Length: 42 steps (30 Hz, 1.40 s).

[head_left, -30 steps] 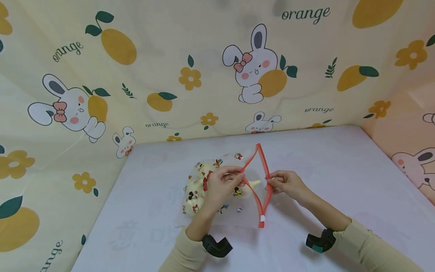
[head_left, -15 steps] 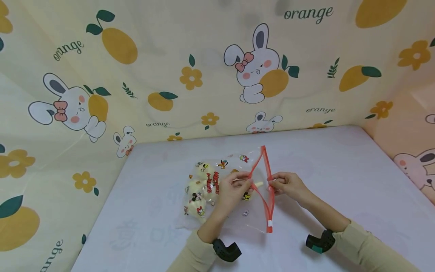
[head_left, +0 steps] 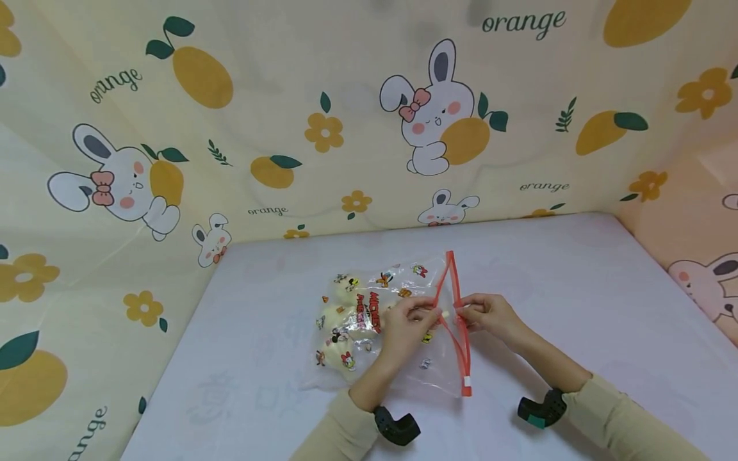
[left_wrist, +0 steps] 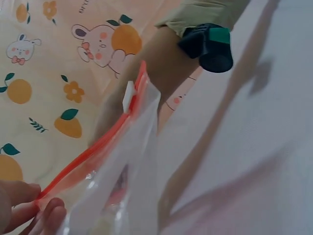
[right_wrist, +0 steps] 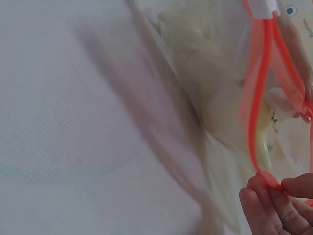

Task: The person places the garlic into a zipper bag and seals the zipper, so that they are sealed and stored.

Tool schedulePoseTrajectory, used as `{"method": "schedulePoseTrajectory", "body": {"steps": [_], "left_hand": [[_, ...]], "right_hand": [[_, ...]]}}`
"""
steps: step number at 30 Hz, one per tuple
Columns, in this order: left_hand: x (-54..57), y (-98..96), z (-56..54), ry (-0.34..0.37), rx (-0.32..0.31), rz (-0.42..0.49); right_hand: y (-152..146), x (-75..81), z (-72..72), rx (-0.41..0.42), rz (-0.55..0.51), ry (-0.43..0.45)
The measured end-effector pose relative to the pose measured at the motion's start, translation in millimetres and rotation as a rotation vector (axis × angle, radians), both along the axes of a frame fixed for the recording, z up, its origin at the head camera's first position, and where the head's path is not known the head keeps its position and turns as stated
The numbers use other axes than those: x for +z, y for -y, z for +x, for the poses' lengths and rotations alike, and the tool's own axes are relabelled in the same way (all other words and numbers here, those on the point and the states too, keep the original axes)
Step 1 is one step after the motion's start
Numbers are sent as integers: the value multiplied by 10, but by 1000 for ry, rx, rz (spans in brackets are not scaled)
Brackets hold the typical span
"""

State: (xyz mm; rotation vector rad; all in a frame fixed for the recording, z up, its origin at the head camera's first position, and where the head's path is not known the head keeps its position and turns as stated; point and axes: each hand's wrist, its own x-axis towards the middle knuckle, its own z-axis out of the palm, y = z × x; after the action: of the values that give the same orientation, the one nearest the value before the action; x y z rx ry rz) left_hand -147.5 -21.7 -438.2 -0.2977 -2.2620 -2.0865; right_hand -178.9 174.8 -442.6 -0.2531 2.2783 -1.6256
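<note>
A clear zip bag with cartoon prints lies on the table, its mouth edged in red and turned to the right. Inside, mostly to the left, are several pale cream, rounded things whose kind I cannot tell. My left hand pinches the near red lip of the mouth. The right hand pinches the opposite red lip between thumb and fingers, so the mouth stands parted in a narrow diamond. A white slider sits at the mouth's near end; in the left wrist view the slider is near the strip's upper end.
The white-covered table reaches back to a wall cloth printed with rabbits and oranges. Black wrist cameras are strapped to both forearms.
My left hand has moved right, closer to the right hand, drawing the bag slightly right. The gap between the red lips has narrowed. The right hand has hardly moved.
</note>
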Motion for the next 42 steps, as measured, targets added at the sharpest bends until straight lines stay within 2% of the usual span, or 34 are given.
{"method": "schedulePoseTrajectory", "body": {"steps": [4,5,9,14,18,28,32,37,39,42], "left_hand": [[-21,-46,12,-24,-1,-23],[30,-55,40,-30,9,-45],[38,-89,38,-70,57,-177],[21,-128,-2,-117,73,-331],[20,-143,13,-117,51,-386],[25,-56,114,-127,-75,-346],[36,21,184,-140,-142,-341],[49,74,265,-155,-213,-315],[62,82,299,-129,-245,-290],[84,86,357,-53,-295,-246]], "right_hand": [[9,-34,-10,-11,1,3],[11,-44,-18,-15,-2,5],[26,-59,-50,-31,8,6],[28,-32,-78,-35,83,14],[-4,-21,-75,-15,170,17],[-161,-29,-8,79,279,4],[-237,-5,67,125,248,31],[-285,19,170,189,157,99],[-292,19,204,212,133,117],[-302,17,256,238,128,139]]}}
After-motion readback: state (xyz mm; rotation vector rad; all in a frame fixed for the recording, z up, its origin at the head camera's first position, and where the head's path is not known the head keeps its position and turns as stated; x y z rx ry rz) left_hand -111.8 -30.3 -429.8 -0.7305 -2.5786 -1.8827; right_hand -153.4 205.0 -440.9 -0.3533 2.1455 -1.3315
